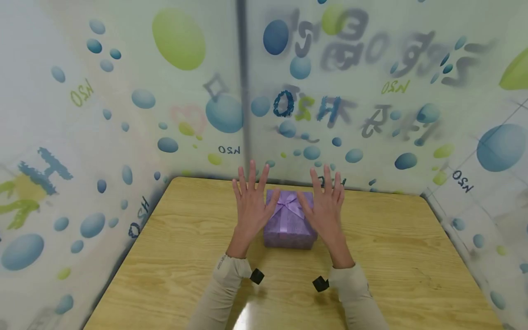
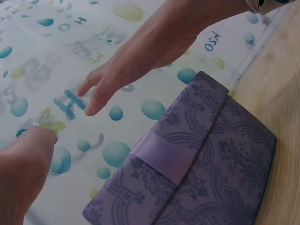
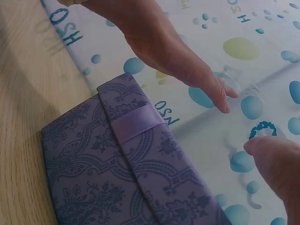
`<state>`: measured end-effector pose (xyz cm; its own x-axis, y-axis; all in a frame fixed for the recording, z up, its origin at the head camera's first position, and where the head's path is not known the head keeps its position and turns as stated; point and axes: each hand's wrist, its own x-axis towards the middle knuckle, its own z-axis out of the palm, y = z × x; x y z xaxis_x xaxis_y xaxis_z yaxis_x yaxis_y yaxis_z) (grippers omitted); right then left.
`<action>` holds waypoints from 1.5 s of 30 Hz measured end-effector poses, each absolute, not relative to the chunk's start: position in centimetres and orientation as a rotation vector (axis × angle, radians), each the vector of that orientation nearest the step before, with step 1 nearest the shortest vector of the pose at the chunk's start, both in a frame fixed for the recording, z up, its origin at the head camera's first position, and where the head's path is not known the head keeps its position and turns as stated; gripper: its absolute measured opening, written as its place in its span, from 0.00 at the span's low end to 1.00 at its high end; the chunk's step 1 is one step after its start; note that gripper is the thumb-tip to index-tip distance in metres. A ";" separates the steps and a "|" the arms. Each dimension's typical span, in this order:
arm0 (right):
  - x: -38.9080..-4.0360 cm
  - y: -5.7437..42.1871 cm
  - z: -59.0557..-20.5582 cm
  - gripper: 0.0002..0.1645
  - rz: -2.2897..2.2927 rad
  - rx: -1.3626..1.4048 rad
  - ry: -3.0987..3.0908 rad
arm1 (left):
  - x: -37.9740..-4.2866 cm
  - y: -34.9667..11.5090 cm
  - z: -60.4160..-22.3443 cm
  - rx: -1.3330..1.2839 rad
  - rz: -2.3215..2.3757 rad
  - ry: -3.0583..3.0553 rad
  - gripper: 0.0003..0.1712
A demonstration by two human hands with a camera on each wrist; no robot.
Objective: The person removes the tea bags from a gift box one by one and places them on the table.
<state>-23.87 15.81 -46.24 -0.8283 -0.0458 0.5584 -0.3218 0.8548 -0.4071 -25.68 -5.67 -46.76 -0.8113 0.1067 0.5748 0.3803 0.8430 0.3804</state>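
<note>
A purple gift box (image 1: 290, 233) with a patterned lid and a ribbon bow (image 1: 290, 205) on top sits on the wooden table, toward its far edge. My left hand (image 1: 252, 206), fingers straight and spread, hovers at the box's left side. Mirroring it on the right, my right hand (image 1: 326, 211) also has its fingers extended and parted. Both thumbs overlap the lid's edges in the head view, but the wrist views show the hands raised above the box (image 2: 225, 154), holding nothing. The lid's overhang and a ribbon band (image 3: 138, 123) show clearly from the right wrist.
The pale wooden table (image 1: 185, 224) extends to both sides of the box. Walls (image 1: 371, 114) covered with bubble prints and lettering enclose its back and sides. Small black cubes (image 1: 257, 276) sit at the cuffs of both light sleeves (image 1: 356, 293).
</note>
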 end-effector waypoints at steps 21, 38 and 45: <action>-23.3 16.8 -46.5 0.38 0.609 0.123 -3.001 | -24.8 -4.7 -48.4 -0.403 -0.807 -2.608 0.49; -22.9 19.8 -45.3 0.51 1.204 0.712 -3.146 | -23.2 -7.4 -49.5 -0.606 -0.910 -2.892 0.47; -22.3 20.6 -45.5 0.71 1.317 0.858 -3.129 | -22.0 -8.0 -50.8 -0.672 -1.138 -2.868 0.69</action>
